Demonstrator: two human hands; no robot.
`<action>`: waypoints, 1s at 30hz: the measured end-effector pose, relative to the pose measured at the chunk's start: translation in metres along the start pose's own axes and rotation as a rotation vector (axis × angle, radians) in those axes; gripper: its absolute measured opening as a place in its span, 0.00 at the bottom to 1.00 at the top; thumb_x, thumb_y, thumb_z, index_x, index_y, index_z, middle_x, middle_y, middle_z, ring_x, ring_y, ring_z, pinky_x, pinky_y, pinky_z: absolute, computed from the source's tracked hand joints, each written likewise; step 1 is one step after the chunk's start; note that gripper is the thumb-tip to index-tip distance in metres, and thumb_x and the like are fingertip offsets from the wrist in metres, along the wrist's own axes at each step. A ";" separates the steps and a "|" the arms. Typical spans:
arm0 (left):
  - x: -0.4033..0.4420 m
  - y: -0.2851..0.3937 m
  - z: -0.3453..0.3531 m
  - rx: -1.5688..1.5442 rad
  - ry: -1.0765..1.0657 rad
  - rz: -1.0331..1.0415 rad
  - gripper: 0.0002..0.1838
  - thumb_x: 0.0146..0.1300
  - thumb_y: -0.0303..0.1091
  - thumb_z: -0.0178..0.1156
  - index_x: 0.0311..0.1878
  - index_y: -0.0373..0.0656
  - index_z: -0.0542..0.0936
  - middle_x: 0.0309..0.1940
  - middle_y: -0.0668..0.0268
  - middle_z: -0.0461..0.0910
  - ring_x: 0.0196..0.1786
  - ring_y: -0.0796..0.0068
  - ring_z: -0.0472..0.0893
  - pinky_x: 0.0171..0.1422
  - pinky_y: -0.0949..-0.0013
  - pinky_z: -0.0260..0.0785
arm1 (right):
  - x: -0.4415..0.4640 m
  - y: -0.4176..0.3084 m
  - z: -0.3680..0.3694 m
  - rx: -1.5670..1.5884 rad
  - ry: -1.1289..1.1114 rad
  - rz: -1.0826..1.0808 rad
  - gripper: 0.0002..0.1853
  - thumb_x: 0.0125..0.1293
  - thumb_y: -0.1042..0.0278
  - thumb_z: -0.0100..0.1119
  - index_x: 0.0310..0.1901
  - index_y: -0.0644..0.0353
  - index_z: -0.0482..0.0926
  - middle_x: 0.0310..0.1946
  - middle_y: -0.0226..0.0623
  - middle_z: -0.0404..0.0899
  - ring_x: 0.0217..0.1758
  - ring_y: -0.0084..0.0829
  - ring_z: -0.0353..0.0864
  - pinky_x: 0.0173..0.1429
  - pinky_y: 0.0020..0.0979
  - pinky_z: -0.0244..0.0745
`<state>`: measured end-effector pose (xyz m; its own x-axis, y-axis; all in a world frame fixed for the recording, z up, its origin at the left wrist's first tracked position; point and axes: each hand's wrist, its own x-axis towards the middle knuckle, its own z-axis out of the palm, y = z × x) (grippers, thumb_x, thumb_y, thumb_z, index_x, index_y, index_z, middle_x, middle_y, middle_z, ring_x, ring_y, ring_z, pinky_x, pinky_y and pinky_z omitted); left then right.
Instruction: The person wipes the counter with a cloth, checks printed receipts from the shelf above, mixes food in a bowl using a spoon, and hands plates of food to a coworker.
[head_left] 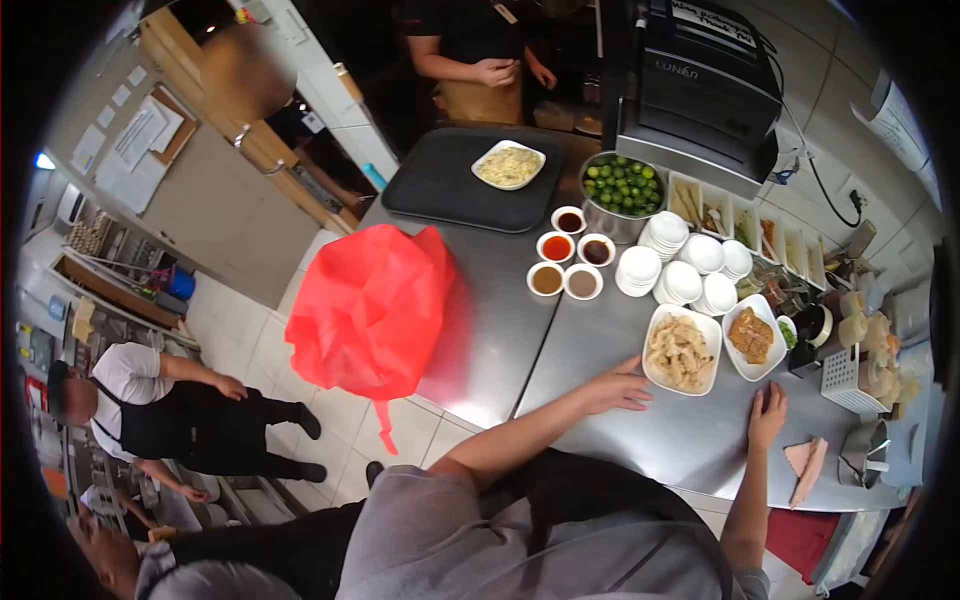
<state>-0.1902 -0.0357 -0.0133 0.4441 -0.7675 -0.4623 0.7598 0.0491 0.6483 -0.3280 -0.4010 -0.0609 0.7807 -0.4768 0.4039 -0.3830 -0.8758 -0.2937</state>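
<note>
My left hand point(615, 388) is open beside a white square dish point(716, 372) of pale battered pieces point(682, 350), its fingertips close to the rim. Whether they touch it I cannot tell. My right hand point(767, 415) rests on the steel counter point(600, 440) near its front edge, fingers stretched forward, holding nothing. Just ahead of it stands a white dish of brown sauced food point(750, 336). A small cup of chopped greens point(787, 332) is beside that dish. A folded pinkish cloth point(805, 470) lies to the right of my right hand.
Stacked white saucers point(640, 268), several sauce cups point(557, 246) and a pot of green limes point(622, 185) stand farther back. A black tray point(430, 180) carries a yellowish dish point(508, 165). A red bag point(375, 310) overhangs the left edge. Co-workers stand left and behind the counter.
</note>
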 end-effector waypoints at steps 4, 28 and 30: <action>0.027 -0.021 0.011 -0.108 0.095 0.068 0.30 0.61 0.29 0.53 0.66 0.45 0.55 0.52 0.60 0.71 0.50 0.66 0.76 0.55 0.60 0.71 | -0.002 -0.003 0.000 0.014 0.014 -0.027 0.19 0.65 0.59 0.52 0.54 0.59 0.71 0.54 0.42 0.70 0.58 0.44 0.68 0.61 0.40 0.62; -0.078 -0.018 -0.075 -0.076 0.368 0.162 0.19 0.60 0.26 0.51 0.55 0.31 0.70 0.47 0.54 0.78 0.47 0.64 0.81 0.51 0.64 0.76 | -0.005 0.001 -0.001 -0.009 0.022 0.020 0.20 0.63 0.58 0.53 0.54 0.58 0.71 0.54 0.40 0.69 0.59 0.43 0.66 0.63 0.41 0.58; -0.105 0.005 -0.079 -0.077 0.448 0.232 0.19 0.59 0.25 0.51 0.54 0.29 0.71 0.46 0.54 0.78 0.47 0.63 0.81 0.50 0.65 0.76 | -0.007 -0.005 -0.005 0.003 0.008 0.018 0.20 0.63 0.57 0.53 0.54 0.58 0.71 0.54 0.40 0.69 0.58 0.42 0.67 0.63 0.41 0.59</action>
<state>-0.1950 0.0959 -0.0093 0.7527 -0.3822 -0.5361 0.6420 0.2455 0.7263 -0.3335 -0.3934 -0.0577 0.7697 -0.4935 0.4050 -0.3961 -0.8667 -0.3033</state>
